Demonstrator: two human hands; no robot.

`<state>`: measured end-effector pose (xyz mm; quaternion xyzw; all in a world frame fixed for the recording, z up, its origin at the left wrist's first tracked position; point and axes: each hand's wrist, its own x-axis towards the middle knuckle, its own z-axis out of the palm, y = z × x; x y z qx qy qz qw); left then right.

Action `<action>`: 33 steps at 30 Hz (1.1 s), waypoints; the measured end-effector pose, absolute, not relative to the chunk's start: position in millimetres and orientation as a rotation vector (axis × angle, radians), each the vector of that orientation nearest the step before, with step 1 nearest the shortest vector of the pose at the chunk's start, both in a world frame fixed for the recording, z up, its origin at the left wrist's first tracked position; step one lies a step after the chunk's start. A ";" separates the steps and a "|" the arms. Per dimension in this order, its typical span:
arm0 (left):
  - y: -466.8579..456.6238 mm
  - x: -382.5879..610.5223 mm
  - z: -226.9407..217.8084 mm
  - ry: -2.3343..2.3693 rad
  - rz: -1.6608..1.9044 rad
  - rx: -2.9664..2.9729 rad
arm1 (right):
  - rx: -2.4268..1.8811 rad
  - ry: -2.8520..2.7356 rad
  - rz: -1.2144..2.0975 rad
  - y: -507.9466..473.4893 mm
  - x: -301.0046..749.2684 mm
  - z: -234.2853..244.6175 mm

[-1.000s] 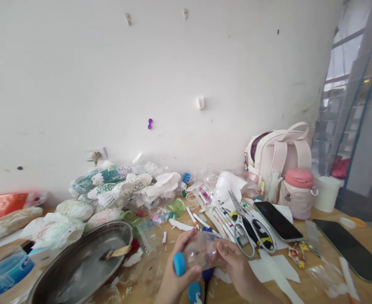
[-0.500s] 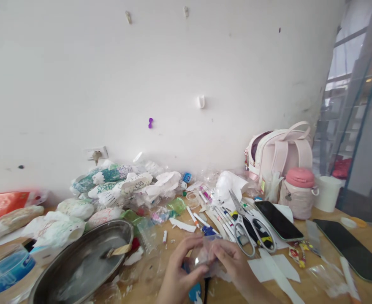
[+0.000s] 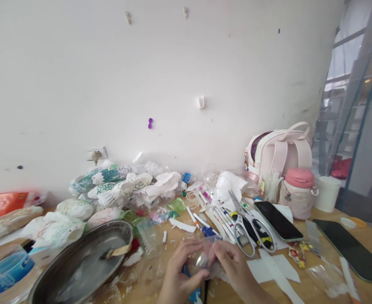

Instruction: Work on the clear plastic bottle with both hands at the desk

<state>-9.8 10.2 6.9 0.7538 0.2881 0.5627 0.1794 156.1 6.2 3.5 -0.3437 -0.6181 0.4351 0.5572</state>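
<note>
Between my two hands, low in the middle of the view, is a piece of clear plastic (image 3: 201, 260), maybe part of a cut bottle; its full shape is hidden by my fingers. My left hand (image 3: 182, 270) curves around its left side, thumb below and fingers above. At its right edge my right hand (image 3: 232, 266) pinches the plastic between thumb and fingers. Beneath my hands, a blue thing (image 3: 194, 292) lies partly covered. Just right of my right hand rest large grey-handled scissors (image 3: 244, 221), blades pointing away, on top of several markers (image 3: 224, 219).
An oval metal basin (image 3: 87, 257) with a brush (image 3: 119, 251) stands left. Behind it are painted paper-covered shapes (image 3: 119, 181). To the right lie two phones (image 3: 279, 219), paper strips (image 3: 277, 270), a pink-lidded cup (image 3: 298, 190) and a pink backpack (image 3: 281, 147). The wall rises behind.
Both hands keep their hold on the clear plastic. My fingers have shifted slightly on it, with the left fingers a little lower. Things on the table stay in place.
</note>
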 end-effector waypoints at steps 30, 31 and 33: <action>4.9 -3.6 -6.2 0.860 1.411 1.422 | -0.796 -1.462 1.167 4.6 151.0 0.3; 4.7 -3.1 -5.4 0.854 1.416 1.409 | -0.798 -1.452 1.178 4.4 150.7 -0.2; 4.4 -2.2 -4.5 0.848 1.426 1.397 | -0.783 -1.444 1.186 4.2 150.5 -2.3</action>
